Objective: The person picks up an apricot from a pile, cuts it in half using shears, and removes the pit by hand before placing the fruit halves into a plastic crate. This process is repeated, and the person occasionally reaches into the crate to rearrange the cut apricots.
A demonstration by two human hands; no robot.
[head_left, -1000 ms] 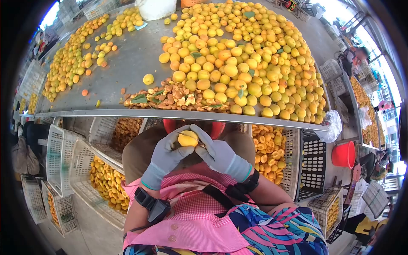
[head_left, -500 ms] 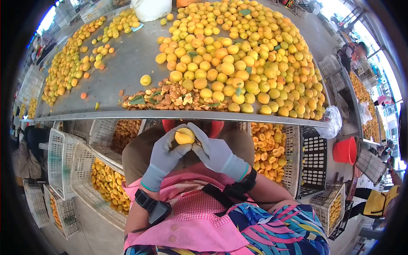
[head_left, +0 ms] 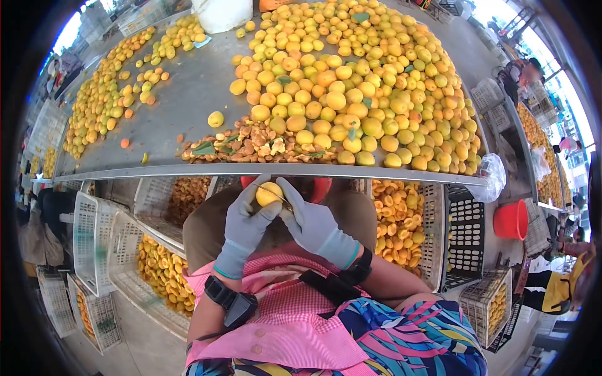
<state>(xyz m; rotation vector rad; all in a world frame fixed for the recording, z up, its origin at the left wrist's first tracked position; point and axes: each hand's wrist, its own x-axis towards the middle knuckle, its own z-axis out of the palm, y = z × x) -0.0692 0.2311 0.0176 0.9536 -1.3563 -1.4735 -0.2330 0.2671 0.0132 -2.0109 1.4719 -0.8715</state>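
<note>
One apricot (head_left: 268,193) gripped by left hand (head_left: 246,227), so held steady; thin blade (head_left: 283,200) pinched in closed right hand (head_left: 311,224), laid against it.

Left hand (head_left: 246,230) and right hand (head_left: 313,224) wear matt grey knit-cloth gloves; the fruit (head_left: 268,194) in the left grip has smooth, matt skin, and the thin blade (head_left: 280,198) in the right grip looks like bare metal. Worktop (head_left: 188,94) is dull, scuffed sheet metal with a shinier folded edge, and the pits (head_left: 251,145) on it look rough and dry. Crates (head_left: 88,229) are moulded plastic lattice, bucket (head_left: 511,220) glossy plastic, bag (head_left: 492,183) thin clear film, apron (head_left: 282,323) woven checked cloth, matt.
</note>
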